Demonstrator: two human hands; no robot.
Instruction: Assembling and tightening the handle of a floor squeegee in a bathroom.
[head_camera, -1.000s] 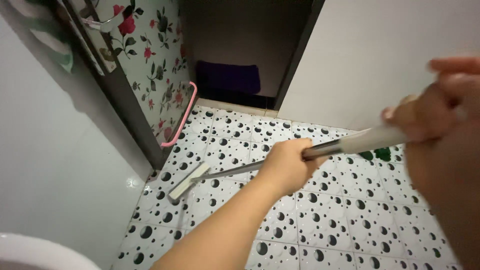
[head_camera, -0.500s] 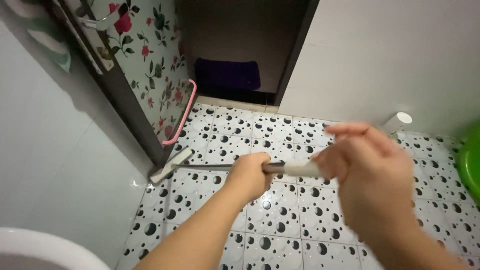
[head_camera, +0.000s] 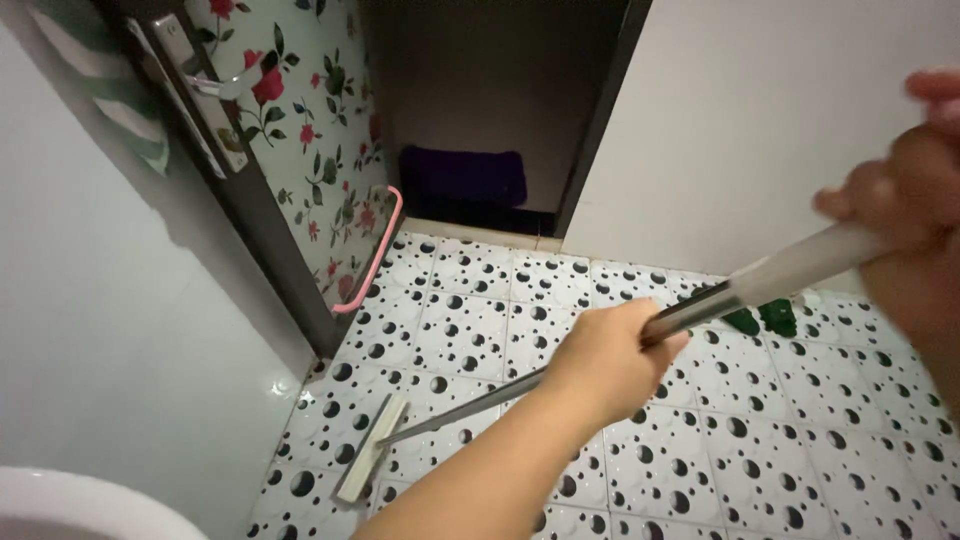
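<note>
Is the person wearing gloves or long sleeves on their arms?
No gloves and no sleeves show. The left hand is bare, and so is the whole forearm leading up to it from the bottom of the picture. The right hand is bare too, but it is blurred and partly cut off at the picture's edge. No rings, watch or bracelets can be seen on either one.

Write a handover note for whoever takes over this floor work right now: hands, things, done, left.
Left hand: closed round the middle of the long grey metal squeegee pole.
Right hand: grips the pole's pale upper end, blurred.
Flat pale squeegee head: on the white black-spotted tile floor, near the white wall by the flowered door.
Done: cannot tell from the tiles.
Left: remaining floor toward the doorway.
</note>
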